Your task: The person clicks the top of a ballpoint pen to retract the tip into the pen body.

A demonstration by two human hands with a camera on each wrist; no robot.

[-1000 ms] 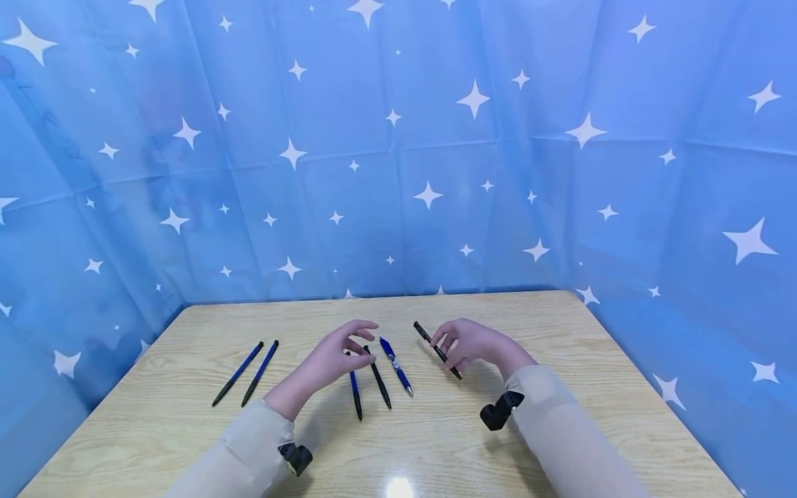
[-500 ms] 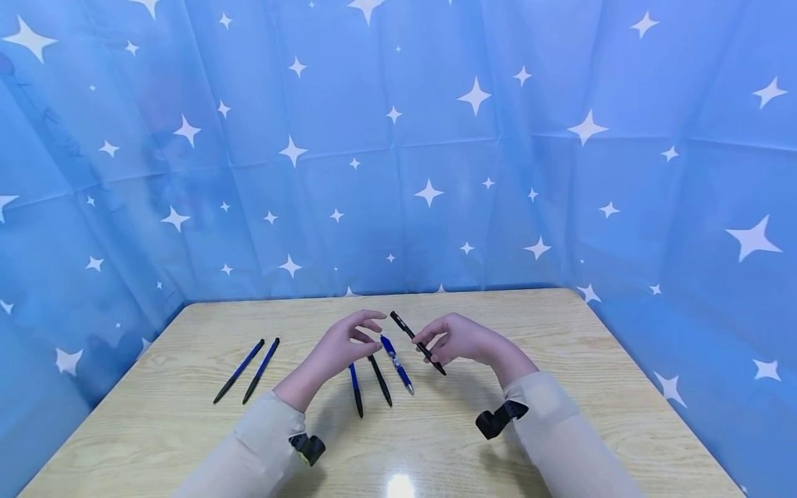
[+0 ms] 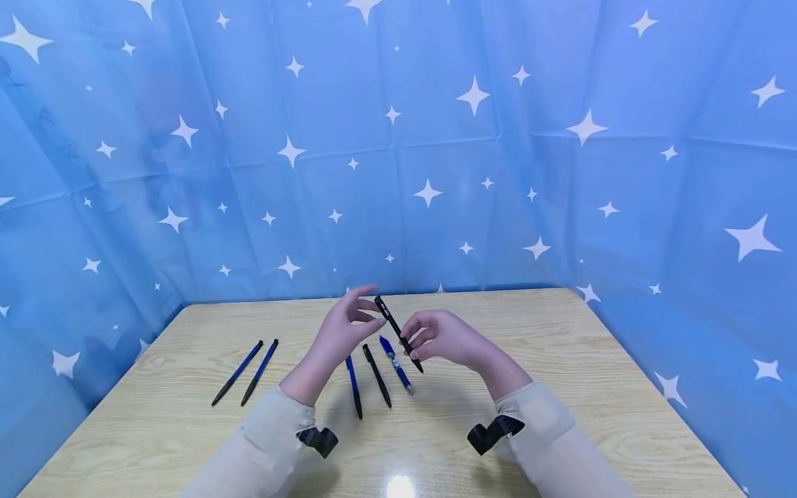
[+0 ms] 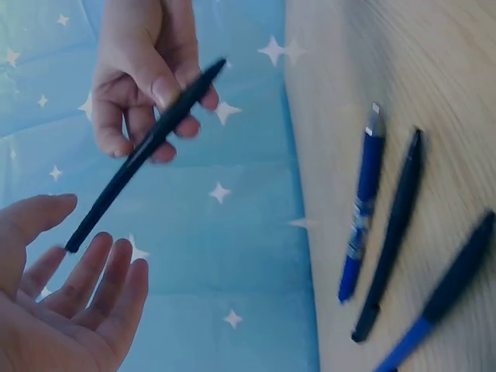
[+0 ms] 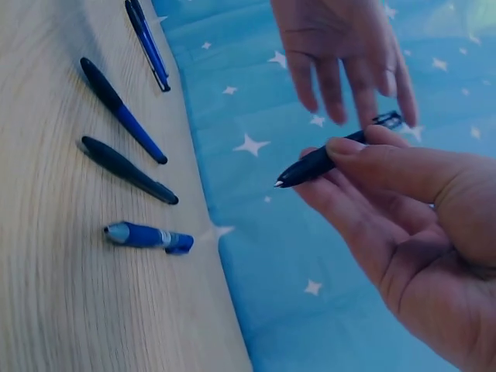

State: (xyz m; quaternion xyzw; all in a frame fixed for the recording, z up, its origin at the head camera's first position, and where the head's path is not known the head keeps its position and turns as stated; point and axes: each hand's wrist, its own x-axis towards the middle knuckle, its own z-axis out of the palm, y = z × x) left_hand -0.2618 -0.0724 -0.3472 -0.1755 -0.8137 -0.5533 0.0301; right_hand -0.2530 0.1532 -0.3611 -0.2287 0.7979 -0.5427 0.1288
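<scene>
My right hand [image 3: 450, 339] pinches a black click pen [image 3: 392, 321] near its tip, between thumb and fingers, and holds it slanted above the table. In the right wrist view the writing point of this pen [image 5: 306, 168] pokes out past the fingertips. The fingers of my left hand [image 3: 345, 325] are spread and gently bent around the pen's clicker end. The left wrist view has that end right at the fingertips of the left hand [image 4: 74, 310], with thumb and fingers apart. Below lie a blue printed pen [image 3: 396, 366], a black pen [image 3: 377, 375] and a blue-and-black pen [image 3: 355, 389].
Two more blue-and-black pens, one left [image 3: 238, 373] and one right [image 3: 259, 373], lie side by side on the left of the wooden table [image 3: 560, 415]. A blue curtain with white stars [image 3: 398, 173] hangs behind the table's far edge.
My right hand has carried the black pen leftward and up, off the table. My left hand has risen and moved slightly, its fingers now around the pen's clicker end. The other pens stay put.
</scene>
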